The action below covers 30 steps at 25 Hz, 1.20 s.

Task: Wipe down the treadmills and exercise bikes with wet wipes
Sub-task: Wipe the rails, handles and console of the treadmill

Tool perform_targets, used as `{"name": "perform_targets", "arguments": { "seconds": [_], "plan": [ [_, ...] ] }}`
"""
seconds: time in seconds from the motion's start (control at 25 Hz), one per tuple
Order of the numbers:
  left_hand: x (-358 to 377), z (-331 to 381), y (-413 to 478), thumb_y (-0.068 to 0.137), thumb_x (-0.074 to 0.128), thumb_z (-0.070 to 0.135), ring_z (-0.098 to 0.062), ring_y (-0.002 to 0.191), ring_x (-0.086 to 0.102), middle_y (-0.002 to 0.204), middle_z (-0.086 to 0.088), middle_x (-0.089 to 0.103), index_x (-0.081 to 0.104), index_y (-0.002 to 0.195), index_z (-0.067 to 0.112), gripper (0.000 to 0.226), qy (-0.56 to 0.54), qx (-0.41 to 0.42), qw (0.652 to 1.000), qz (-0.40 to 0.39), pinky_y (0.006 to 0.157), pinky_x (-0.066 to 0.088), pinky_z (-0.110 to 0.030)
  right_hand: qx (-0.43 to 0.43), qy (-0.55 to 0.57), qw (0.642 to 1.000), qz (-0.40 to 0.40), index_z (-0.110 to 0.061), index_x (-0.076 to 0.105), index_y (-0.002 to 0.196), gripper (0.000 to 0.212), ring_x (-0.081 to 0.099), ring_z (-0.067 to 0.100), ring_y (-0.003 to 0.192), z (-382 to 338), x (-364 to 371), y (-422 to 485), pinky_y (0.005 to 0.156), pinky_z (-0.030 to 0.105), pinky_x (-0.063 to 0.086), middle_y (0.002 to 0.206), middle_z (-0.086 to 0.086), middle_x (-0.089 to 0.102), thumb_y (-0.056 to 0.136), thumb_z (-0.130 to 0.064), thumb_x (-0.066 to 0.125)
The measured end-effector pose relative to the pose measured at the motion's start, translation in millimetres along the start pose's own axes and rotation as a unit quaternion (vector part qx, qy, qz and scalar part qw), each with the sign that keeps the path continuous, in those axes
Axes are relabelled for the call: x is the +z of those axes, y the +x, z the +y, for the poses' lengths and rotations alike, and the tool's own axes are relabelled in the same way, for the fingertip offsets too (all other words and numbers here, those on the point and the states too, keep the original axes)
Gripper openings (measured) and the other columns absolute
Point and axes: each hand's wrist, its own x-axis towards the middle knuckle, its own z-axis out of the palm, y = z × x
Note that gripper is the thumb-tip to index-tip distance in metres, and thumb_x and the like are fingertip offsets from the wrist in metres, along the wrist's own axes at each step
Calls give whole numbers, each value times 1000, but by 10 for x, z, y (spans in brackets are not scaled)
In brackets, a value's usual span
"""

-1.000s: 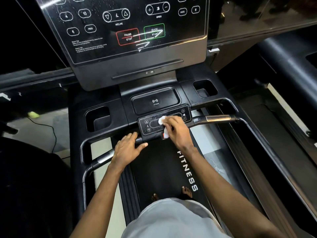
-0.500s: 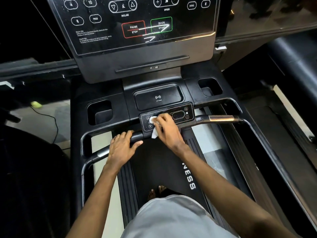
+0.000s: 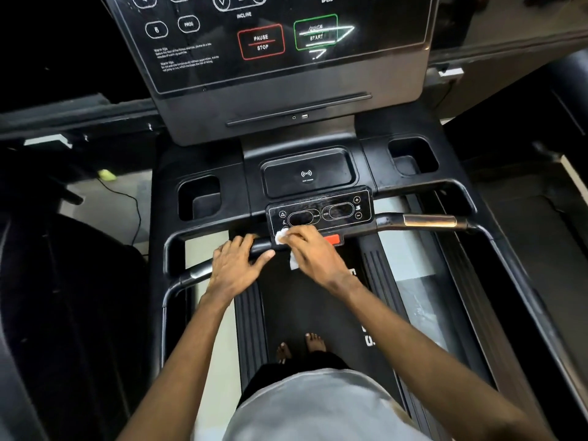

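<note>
**Wipe at near-left corner of handlebar control panel**

The person is standing on the treadmill belt point(image 3: 318, 313) with bare feet point(image 3: 315, 340), facing the console.

The right hand point(image 3: 313, 253) is pinching a bunched white wet wipe point(image 3: 281, 237) in curled fingers. It is pressing the wipe against the near-left corner of the small control panel point(image 3: 331, 211) mounted on the crossbar point(image 3: 262, 245). A loose end of the wipe is hanging below the hand, over the belt.

The left hand point(image 3: 237, 265) is resting on the crossbar just left of the wipe. Its fingers are lying loosely across the top of the bar and gripping nothing, and the thumb is stretching along the near side toward the right hand. The two hands are sitting near each other but apart.

A red tab point(image 3: 332, 239) is showing just right of the right hand, under the panel's near edge. Further right, a metal grip section point(image 3: 429, 221) is shining on the bar.

Beyond the panel, a shallow charging tray point(image 3: 334, 173) is sitting between two cup holders. The large display point(image 3: 286, 71), marked PAUSE STOP and QUICK START, is filling the far side.
</note>
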Motion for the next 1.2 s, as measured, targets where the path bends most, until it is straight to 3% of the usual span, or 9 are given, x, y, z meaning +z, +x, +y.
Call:
{"name": "perform_targets", "arguments": {
  "seconds": [0.08,0.24,0.32,0.4,0.52,0.68,0.88,1.08,1.2],
  "plan": [
    [6,6,-3,87,17,86,-22,113,56,113,4,59,48,133,32,78,-1,-3,1000,-2,102,39,-47,54,3,998,29,-12,71,114,28,56,19,111,128,-142,-195,96,34,52,120,1,61,91,1,62],
    [12,21,-17,87,17,86,-24,112,57,114,2,60,49,132,31,78,-2,-9,1000,0,100,40,-49,192,42,963,182,-12,71,114,23,60,18,108,330,-393,-544,98,32,50,116,-4,59,96,-3,61],
    [4,22,-13,88,20,86,-25,114,56,117,2,60,50,131,31,76,1,-10,1000,1,99,40,-49,232,48,951,197,-10,70,118,22,60,18,107,188,-307,-559,98,21,48,117,-1,57,98,-7,61],
    [-19,21,-16,88,24,84,-26,116,56,120,0,60,50,133,28,76,-2,-8,1000,-10,98,39,-48,218,38,962,161,-10,69,121,24,59,16,109,39,-163,-568,99,14,44,120,2,57,98,-9,62],
    [-42,22,-32,88,25,81,-28,117,55,122,-3,61,50,136,25,77,-10,-1,1000,-10,98,39,-48,199,52,964,166,-14,71,116,19,63,15,100,119,-245,-528,93,28,53,108,-1,62,100,-15,60],
    [-47,20,-44,90,29,79,-30,120,54,125,-4,59,49,137,23,77,-19,3,1000,-12,100,38,-51,310,68,910,267,-15,67,104,11,63,14,84,209,-442,-369,80,40,56,98,0,62,99,-24,62],
    [-58,-24,-37,95,36,71,-30,123,52,128,-6,57,47,140,22,68,-32,17,999,-29,103,36,-51,202,22,969,142,-16,67,107,12,58,14,93,-148,-36,-293,84,33,51,102,-4,56,102,-19,57],
    [-65,-306,-165,103,41,51,-27,132,47,138,-5,52,36,151,20,57,-63,45,996,-37,110,30,-49,230,31,962,143,-15,65,114,17,57,14,98,-272,70,-217,89,32,50,110,-2,54,102,-22,55],
    [-57,-487,-264,104,44,46,-30,132,48,142,-6,51,38,151,19,55,-70,49,996,-21,110,32,-48,170,24,983,63,-16,64,118,21,57,15,99,-513,270,-116,89,28,48,112,-3,53,104,-20,50]
  ]
}}
